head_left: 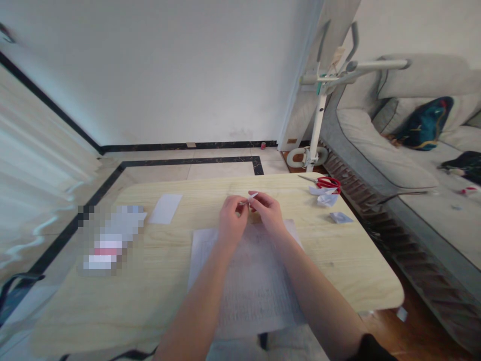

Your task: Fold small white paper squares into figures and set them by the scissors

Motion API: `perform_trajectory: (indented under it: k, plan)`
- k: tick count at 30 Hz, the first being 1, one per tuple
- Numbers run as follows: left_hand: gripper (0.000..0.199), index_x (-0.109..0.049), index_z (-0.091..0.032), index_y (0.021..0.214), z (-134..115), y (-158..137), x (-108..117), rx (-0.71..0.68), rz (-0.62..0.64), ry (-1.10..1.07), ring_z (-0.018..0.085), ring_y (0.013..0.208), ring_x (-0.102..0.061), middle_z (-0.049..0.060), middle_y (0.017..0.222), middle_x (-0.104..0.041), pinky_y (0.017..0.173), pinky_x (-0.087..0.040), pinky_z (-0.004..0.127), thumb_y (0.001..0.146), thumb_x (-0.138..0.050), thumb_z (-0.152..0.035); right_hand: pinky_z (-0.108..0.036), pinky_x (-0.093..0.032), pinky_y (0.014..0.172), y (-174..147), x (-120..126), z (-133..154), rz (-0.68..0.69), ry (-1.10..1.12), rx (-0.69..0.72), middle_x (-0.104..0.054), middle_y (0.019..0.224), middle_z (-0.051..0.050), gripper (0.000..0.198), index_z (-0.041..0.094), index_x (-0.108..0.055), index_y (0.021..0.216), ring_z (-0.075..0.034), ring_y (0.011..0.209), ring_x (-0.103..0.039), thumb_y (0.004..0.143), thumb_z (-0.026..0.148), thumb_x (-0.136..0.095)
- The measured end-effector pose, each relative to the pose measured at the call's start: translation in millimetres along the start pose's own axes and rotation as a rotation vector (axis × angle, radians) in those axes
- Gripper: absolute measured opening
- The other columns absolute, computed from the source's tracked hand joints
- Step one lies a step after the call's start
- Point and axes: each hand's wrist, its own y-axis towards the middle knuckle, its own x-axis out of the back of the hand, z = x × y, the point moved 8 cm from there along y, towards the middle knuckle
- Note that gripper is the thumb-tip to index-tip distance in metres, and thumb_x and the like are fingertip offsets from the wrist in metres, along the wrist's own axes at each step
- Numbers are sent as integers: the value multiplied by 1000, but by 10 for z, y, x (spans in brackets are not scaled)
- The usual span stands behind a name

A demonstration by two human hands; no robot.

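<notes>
Both of my hands meet above the middle of the wooden table, over the far edge of a large printed sheet. Between the fingertips is a small folded piece of white paper, mostly covered by the fingers. My left hand is closed in a pinch on its left side. From the right, my right hand pinches the same paper with thumb and fingers. To the left lies a flat white paper rectangle. Several folded paper pieces rest at the far right.
Red-handled scissors lie at the table's far right edge beside the folded papers. A blurred-out item is on the left side. Behind stand a white metal frame and a grey sofa. A curtain hangs at left.
</notes>
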Motion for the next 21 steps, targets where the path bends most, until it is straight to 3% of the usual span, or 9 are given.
perform_trajectory:
  k: [4,8,14,21]
  plan:
    - [14,-59,-20,95,37,-6,-28,56,14,-75,18,96,-60,8,106,-61,77,-53,30,82,-56,-18,-29,-48,65,9,3,-23,13,22,-4,-67,74,-2,31,19,-70,94,-14,66,-58,69,36,-67]
    - [26,-57,-20,110,108,-22,-93,166,70,-165,17,89,-63,9,110,-63,76,-54,30,84,-55,-24,-28,-47,64,10,18,-22,2,23,-7,-68,75,-2,30,19,-70,94,-15,66,-58,69,33,-65]
    - [24,-61,-19,107,121,-24,-110,190,106,-160,15,79,-64,8,103,-67,72,-53,28,86,-54,-28,-27,-45,62,5,14,-33,2,51,-27,-68,75,-2,29,19,-71,93,-13,63,-56,69,33,-66]
    - [22,-64,-19,102,113,-1,-97,174,86,-165,18,93,-62,8,103,-65,77,-52,29,86,-54,-27,-27,-44,60,7,4,-55,25,49,-13,-70,80,-3,30,21,-73,95,-13,62,-55,70,36,-67]
